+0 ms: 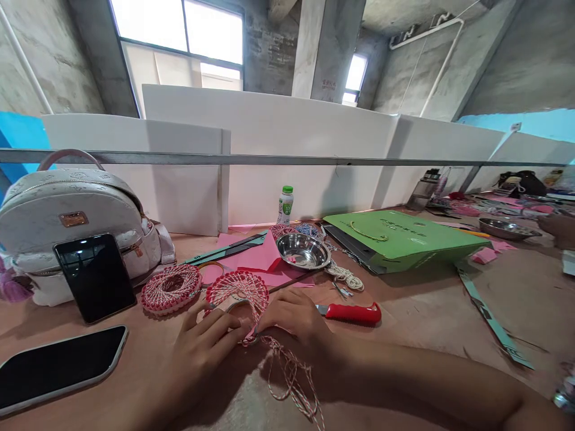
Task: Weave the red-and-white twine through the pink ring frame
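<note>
Both hands are on a ring [238,289] wound with red-and-white string in a fan of crossing strands. My left hand [207,335] curls its fingers round the near left side of the ring. My right hand [296,320] pinches the ring's near right edge, where the winding ends; its fingertips are partly hidden. Loose red-and-white string [291,383] trails from there over the table toward me. Left of the ring lies a similar string-wound ring [171,290], fully covered. A red-handled knife [353,314] rests just beyond my right hand.
A steel bowl [303,251] stands behind pink paper [238,257]. A green bag [404,236] lies to the right, a ruler [494,317] nearer. On the left are a white backpack [90,197], a phone leaning on it [94,278] and a flat phone [63,368]. A bottle [286,206] stands behind.
</note>
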Demonstrator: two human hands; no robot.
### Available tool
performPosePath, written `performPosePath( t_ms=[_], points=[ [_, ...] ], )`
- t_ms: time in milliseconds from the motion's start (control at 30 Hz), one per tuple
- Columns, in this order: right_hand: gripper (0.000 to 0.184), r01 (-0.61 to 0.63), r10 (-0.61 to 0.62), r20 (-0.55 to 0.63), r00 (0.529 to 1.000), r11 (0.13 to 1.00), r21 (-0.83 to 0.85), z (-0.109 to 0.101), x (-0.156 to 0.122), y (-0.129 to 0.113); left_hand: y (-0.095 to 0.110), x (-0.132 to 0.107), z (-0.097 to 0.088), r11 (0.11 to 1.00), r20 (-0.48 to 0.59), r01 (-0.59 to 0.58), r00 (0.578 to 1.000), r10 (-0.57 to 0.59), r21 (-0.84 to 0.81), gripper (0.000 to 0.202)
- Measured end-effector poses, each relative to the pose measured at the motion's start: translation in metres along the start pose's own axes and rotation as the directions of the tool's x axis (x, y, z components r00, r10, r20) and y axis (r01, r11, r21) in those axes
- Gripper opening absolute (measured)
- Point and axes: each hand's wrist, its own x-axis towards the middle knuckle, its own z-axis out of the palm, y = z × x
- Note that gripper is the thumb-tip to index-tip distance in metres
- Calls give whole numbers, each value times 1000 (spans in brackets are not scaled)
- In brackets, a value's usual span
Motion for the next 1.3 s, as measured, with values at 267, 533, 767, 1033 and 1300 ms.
performPosePath(
  t_ms=[267, 533, 767, 1033, 1300],
  points=[
    [16, 43, -42, 19, 999, 999, -1, 11, -5, 5, 3, 3, 0, 998, -24, -50, 998, 50, 34, 26],
    [10, 13, -12, -12, 1000, 999, 46, 5, -7, 4, -1, 0, 4, 999, -25, 35, 999, -35, -28, 16],
    [21, -473, 519, 49, 853, 731, 491, 6, -7, 40, 0, 5, -1, 992, -81, 76, 993, -85, -104, 12],
    [18, -496, 300, 427, 853, 717, 489, 13, -9, 26, 2, 5, -1, 983, -56, 144, 987, -151, -113, 19],
    [6, -546, 507, 205, 838, 771, 326, 12, -15, 54, -10, -4, 1, 981, -41, 103, 993, -111, -166, 19]
  ],
)
